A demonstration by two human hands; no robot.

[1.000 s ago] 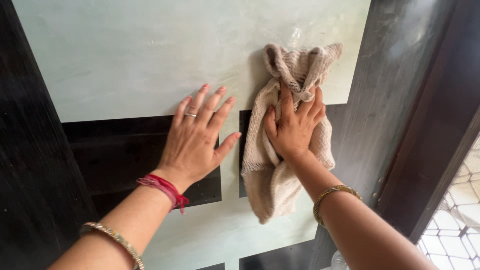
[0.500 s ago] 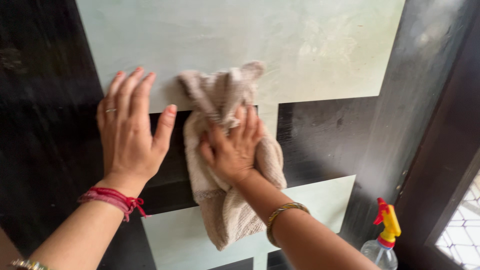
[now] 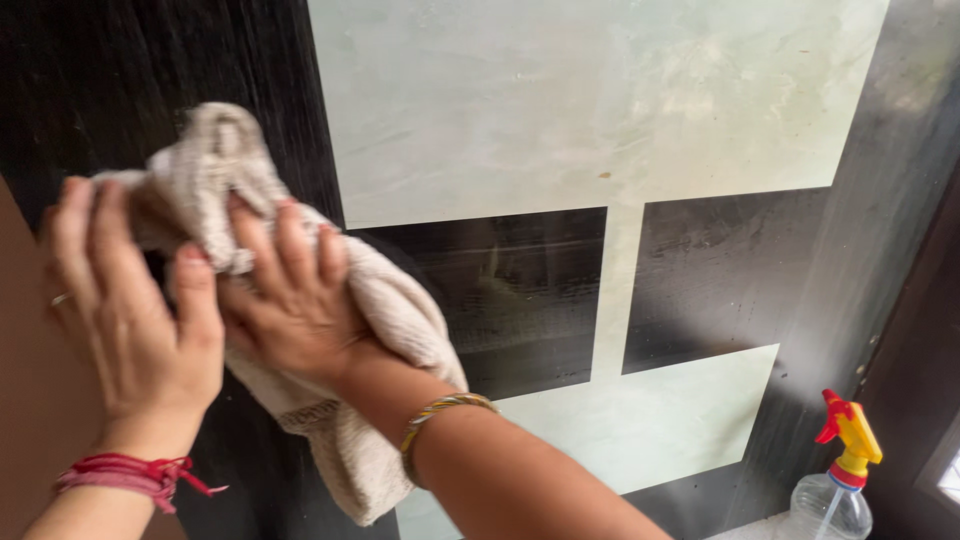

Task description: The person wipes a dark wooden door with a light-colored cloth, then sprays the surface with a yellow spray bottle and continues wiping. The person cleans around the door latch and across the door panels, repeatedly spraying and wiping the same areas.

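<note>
The right hand (image 3: 290,310) presses a bunched beige knitted cloth (image 3: 380,310) flat against a dark wooden door panel (image 3: 250,90), fingers spread and curled over the fabric so that it is gripped against the surface. The cloth sits toward the left edge of the panel, on the dark wood just left of the large pale green inlay (image 3: 590,100); its top is gathered into a knot-like fold above the fingers, and its loose end hangs down below the wrist. The left hand (image 3: 130,320) lies open, palm toward the door, just beside the right hand at the cloth's left side, its thumb touching the fabric; it grips nothing. A ring shows on one left finger, a red thread band (image 3: 125,473) circles the left wrist, and a gold bangle (image 3: 440,415) the right forearm. A clear spray bottle with a red and yellow trigger (image 3: 838,470) stands by the lower right corner of the door.
</note>
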